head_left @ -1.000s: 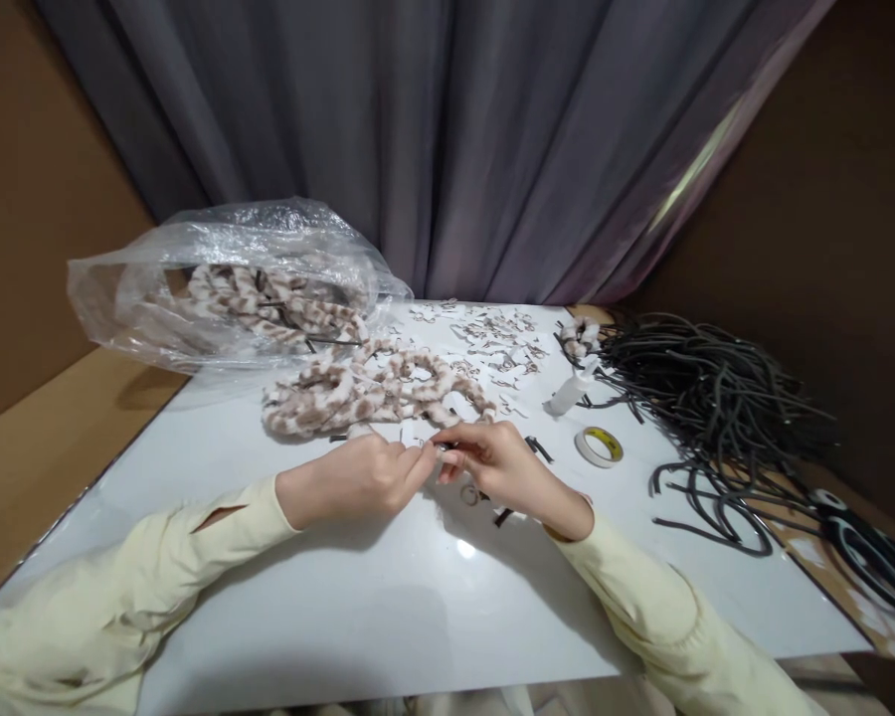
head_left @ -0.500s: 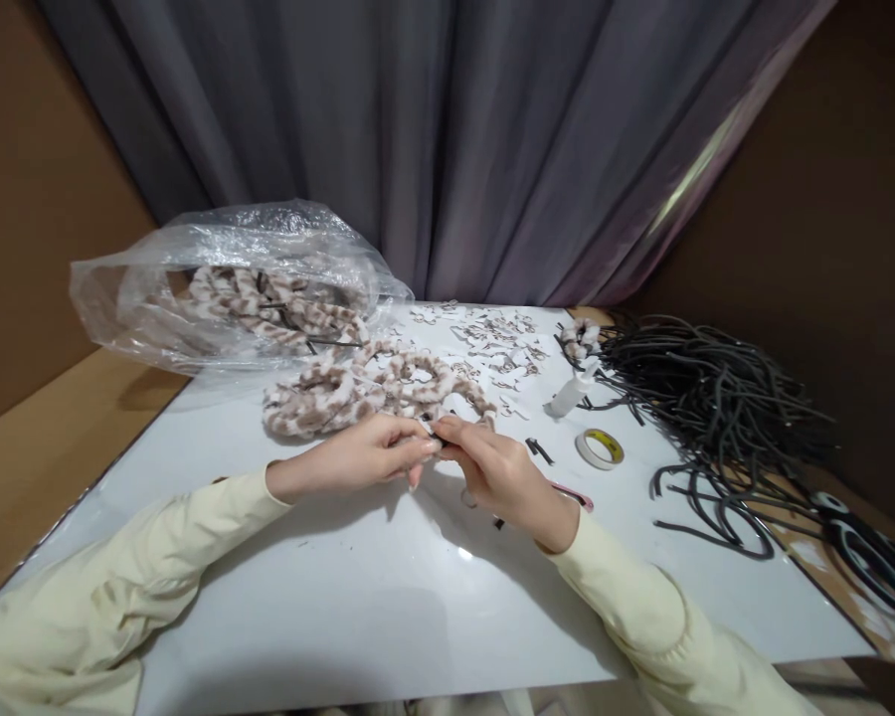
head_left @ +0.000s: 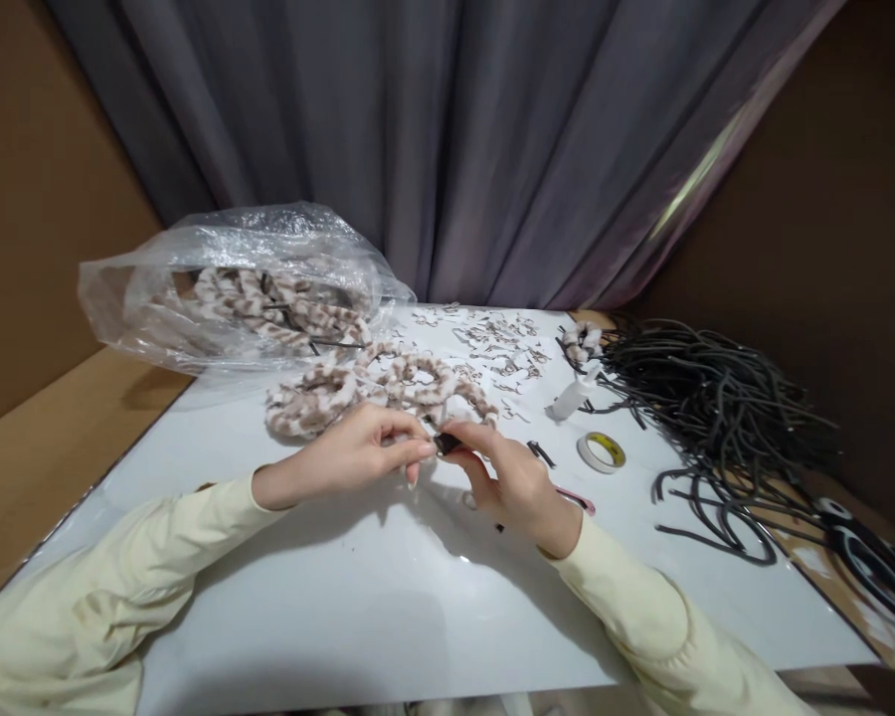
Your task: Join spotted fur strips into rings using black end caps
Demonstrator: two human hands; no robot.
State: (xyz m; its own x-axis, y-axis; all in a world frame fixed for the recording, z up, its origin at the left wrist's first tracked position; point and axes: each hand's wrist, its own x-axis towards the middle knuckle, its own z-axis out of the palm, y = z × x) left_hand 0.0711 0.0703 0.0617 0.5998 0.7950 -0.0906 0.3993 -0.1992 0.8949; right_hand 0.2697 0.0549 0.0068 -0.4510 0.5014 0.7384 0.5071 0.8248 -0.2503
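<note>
A small black piece is pinched between the fingertips of both hands over the white table. My left hand holds its left end with thumb and forefinger. Thumb and fingers of my right hand close on it from the right. Just beyond the hands lie brown-and-white fluffy rings, and a fluffy bundle sits beside them on the left. Whether the black piece is joined to the fluffy strip behind it cannot be made out.
A clear plastic bag with fluffy rings stands back left. Small metal-looking pieces lie behind. To the right are a white bottle, tape roll, black cords and scissors.
The right fingers have opened slightly around the black piece, which now shows more clearly between the hands. The view has shifted slightly.
</note>
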